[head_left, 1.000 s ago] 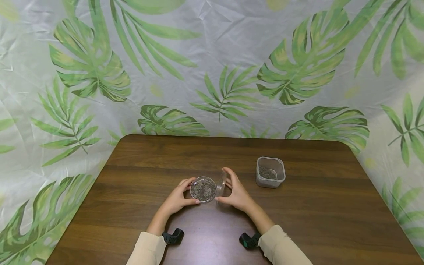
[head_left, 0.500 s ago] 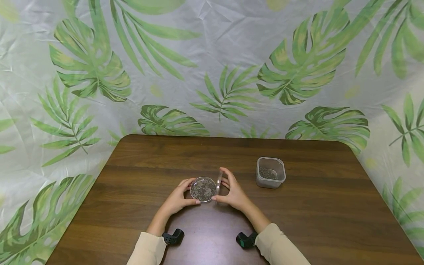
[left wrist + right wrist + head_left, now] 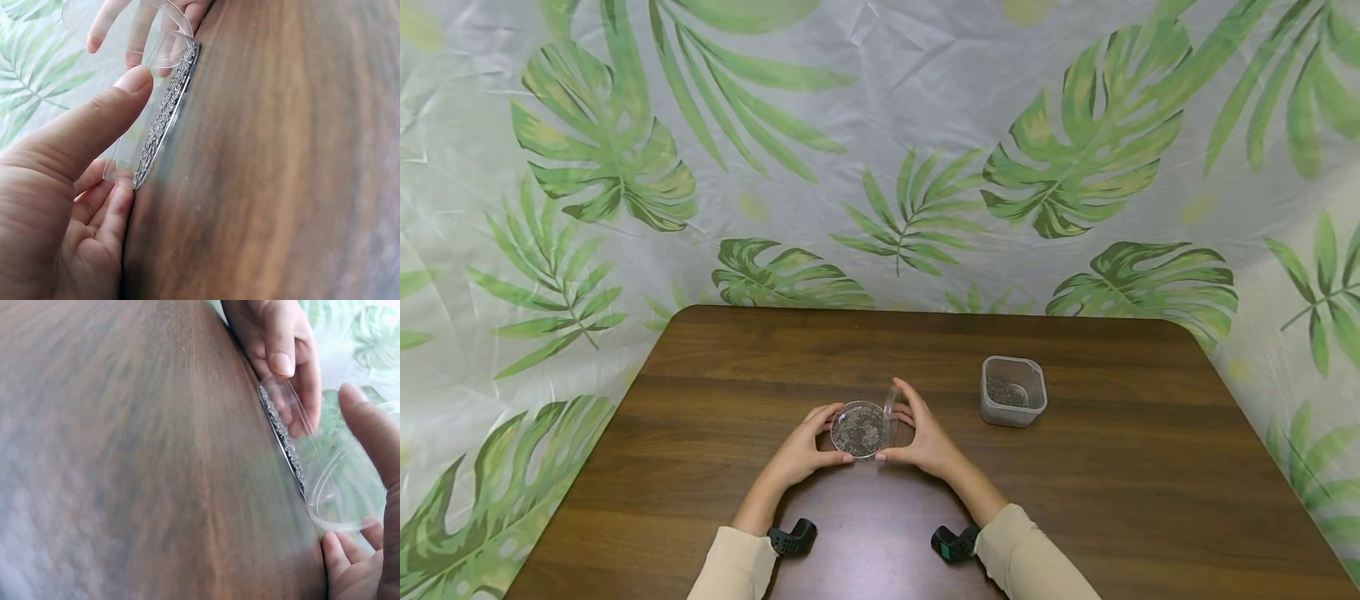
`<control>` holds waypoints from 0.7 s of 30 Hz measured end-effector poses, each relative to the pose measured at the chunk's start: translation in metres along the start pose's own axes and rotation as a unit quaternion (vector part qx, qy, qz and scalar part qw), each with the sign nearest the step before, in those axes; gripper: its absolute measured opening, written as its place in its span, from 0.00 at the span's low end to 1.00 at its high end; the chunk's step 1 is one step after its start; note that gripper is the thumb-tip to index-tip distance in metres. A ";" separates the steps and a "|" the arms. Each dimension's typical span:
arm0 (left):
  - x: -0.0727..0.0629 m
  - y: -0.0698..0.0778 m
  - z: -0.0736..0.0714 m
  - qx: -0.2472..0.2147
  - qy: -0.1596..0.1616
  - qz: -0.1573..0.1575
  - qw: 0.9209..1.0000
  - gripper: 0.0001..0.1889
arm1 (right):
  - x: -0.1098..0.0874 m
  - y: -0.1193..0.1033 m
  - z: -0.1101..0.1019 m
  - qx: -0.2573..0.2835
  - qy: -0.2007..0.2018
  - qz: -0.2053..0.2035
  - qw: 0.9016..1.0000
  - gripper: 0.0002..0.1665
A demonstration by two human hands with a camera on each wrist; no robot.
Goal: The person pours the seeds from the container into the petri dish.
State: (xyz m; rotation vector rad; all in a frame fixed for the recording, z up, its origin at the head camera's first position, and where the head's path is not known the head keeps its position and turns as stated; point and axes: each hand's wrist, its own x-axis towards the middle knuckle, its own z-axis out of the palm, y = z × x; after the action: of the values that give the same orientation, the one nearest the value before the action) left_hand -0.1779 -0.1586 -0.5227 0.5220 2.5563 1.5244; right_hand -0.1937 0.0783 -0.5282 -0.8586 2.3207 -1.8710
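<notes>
A clear round dish (image 3: 859, 431) holding grey granules rests on the table in front of me. My left hand (image 3: 802, 450) grips its left side, thumb at the near rim and fingers at the far rim. In the left wrist view the granules (image 3: 164, 119) show as a layer low behind the clear wall. My right hand (image 3: 928, 442) holds a clear round lid (image 3: 891, 408) by its edge, thumb near and fingers far. The lid (image 3: 344, 487) stands steeply tilted, its lower edge right at the dish's right rim.
A square translucent plastic tub (image 3: 1012, 414) with some grey granules at its bottom stands to the right, beyond the right hand. The brown wooden table (image 3: 737, 358) ends at a leaf-print cloth (image 3: 917, 192) behind. A dark band (image 3: 793, 536) sits on each wrist.
My right hand has moved slightly left with the lid, bringing it against the dish's right side and changing its tilt. The left hand and the dish have hardly moved.
</notes>
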 end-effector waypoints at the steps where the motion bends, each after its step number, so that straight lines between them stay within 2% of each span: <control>1: 0.000 0.000 0.000 0.000 0.000 0.000 1.000 0.43 | 0.000 0.000 0.000 -0.008 -0.002 0.003 1.000 0.67; 4: 0.000 0.000 0.000 -0.001 0.001 -0.001 1.000 0.43 | 0.000 -0.007 0.001 -0.029 -0.007 0.008 1.000 0.67; 9: 0.000 -0.001 0.001 0.001 0.002 -0.001 1.000 0.43 | -0.001 -0.033 0.002 -0.044 -0.003 0.010 0.999 0.65; 13: 0.000 -0.001 0.001 0.004 0.000 0.002 1.000 0.43 | -0.002 -0.046 0.003 -0.059 0.006 0.040 0.997 0.63; 16: 0.000 -0.001 0.000 0.004 -0.002 0.004 1.000 0.43 | -0.002 -0.032 0.005 -0.079 0.018 0.055 0.995 0.64; 21: 0.000 -0.001 0.000 0.008 -0.005 0.004 1.000 0.43 | 0.000 -0.008 0.007 -0.108 0.023 0.058 0.992 0.66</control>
State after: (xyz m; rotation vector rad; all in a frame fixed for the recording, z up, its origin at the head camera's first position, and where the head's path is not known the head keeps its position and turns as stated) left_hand -0.1784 -0.1590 -0.5235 0.5397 2.5638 1.5025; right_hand -0.1884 0.0713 -0.5230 -0.6844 2.5764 -1.6345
